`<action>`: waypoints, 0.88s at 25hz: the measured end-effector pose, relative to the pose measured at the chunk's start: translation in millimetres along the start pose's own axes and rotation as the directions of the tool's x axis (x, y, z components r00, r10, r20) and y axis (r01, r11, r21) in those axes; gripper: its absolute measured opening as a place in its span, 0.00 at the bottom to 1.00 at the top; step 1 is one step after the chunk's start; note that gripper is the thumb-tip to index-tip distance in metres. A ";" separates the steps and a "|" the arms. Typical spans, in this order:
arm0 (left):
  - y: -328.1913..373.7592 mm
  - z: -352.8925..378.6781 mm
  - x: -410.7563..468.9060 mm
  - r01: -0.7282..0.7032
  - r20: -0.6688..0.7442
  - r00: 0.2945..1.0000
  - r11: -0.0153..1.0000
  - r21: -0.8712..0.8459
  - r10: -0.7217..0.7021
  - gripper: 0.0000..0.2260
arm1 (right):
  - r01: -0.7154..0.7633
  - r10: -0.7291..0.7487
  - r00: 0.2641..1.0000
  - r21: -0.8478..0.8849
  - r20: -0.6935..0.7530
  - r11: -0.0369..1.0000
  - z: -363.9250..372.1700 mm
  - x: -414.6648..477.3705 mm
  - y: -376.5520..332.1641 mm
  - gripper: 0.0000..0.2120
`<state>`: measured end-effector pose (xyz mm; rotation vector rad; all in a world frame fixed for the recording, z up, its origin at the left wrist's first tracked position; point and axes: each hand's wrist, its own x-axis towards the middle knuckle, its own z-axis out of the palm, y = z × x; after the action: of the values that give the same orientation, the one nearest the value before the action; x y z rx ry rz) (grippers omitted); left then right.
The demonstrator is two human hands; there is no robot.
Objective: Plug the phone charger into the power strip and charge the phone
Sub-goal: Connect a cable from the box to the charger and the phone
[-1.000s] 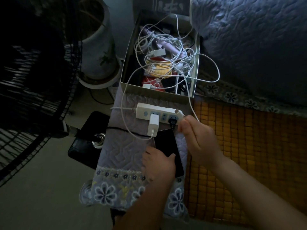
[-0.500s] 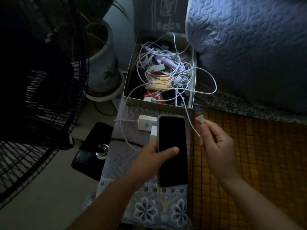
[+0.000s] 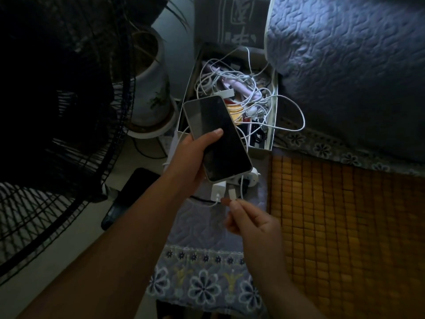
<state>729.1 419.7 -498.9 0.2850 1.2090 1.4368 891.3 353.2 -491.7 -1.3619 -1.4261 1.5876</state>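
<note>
While left hand (image 3: 190, 164) grips phone (image 3: 217, 139) above power strip (image 3: 250, 180), long axis slanting down toward right hand (image 3: 250, 223), right fingers pinch cable plug (image 3: 231, 195) just below phone's lower end; charger (image 3: 218, 191) sits in strip.

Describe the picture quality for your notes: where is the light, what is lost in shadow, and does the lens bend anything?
Head view: dim overall, light falling from the upper right onto the quilt; the fan at left is nearly black; the phone in the left hand shows a faint sheen on its dark screen; the right hand is soft-edged; wide-angle bending curves the mat lines.
</note>
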 end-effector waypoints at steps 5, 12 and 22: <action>-4.9 -1.3 -5.5 -0.015 0.019 1.000 1.000 -0.011 0.016 0.13 | 0.037 -0.037 0.999 0.070 -0.008 0.997 -0.1 0.7 -9.5 0.16; -11.5 -1.9 -9.4 -0.057 0.066 0.996 0.998 0.003 0.057 0.08 | -0.016 0.017 1.000 0.074 -0.019 0.997 -3.2 -0.7 -7.6 0.13; -19.1 4.7 -12.4 -0.016 0.188 0.982 0.993 0.114 -0.006 0.08 | -0.093 0.106 0.991 0.143 -0.085 0.985 2.4 -6.6 -1.5 0.15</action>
<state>747.5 407.5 -506.1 0.4925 1.1377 1.3149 890.7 346.8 -488.5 -1.4248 -1.1870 1.6322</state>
